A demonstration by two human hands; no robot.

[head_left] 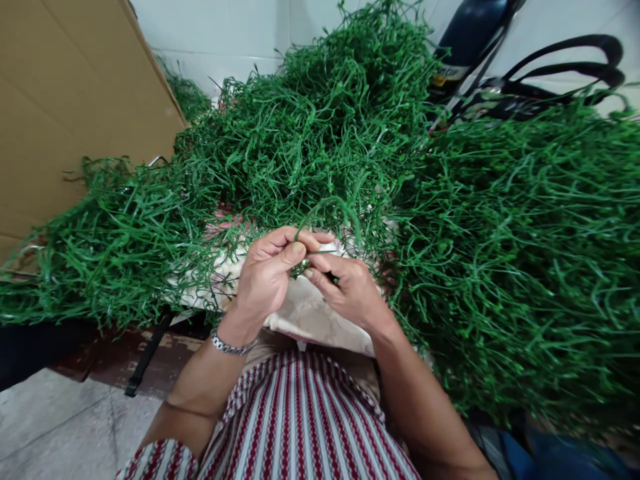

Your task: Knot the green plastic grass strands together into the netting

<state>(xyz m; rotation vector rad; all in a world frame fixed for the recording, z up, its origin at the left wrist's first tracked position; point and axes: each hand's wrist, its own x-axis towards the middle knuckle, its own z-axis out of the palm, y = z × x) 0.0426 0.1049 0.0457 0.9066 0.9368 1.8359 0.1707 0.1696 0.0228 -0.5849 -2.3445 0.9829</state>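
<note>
- Left grip pinches a green strand, probably to steady it.
- Right grip curls just beside; whether pinching, cannot tell.
- Green heap beyond both, seemingly for easy reach.

Head view; forward, downward (near)

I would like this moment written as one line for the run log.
left hand: pinching green strand | right hand: at the strand, grip unclear | around: green heaps, cardboard
</note>
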